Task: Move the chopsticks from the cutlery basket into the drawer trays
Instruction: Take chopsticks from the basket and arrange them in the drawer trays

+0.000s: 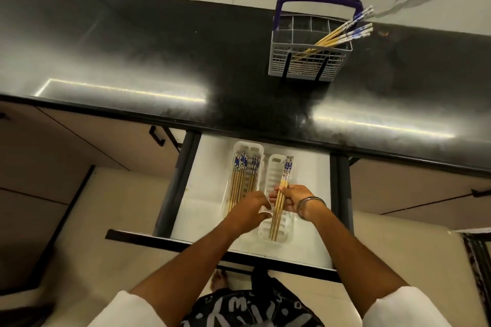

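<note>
Fingers of the right hand (pixel 288 200) pinch a few chopsticks (pixel 279 206) over the right tray (pixel 271 167), tips pointing toward the drawer (pixel 210 167) front. Left hand (pixel 249 208) hovers just beside them, fingers loosely curled, holding nothing. Left tray (pixel 248 145) already has two bunches (blue ends facing the counter (pixel 159 61)). More chopsticks lean in the basket (pixel 309 61) up on the counter.

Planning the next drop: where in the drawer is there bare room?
Free: drawer floor left of the left tray, and the strip right of the right tray. Crowded: left tray, nearly full of chopsticks; both hands over the right tray.
</note>
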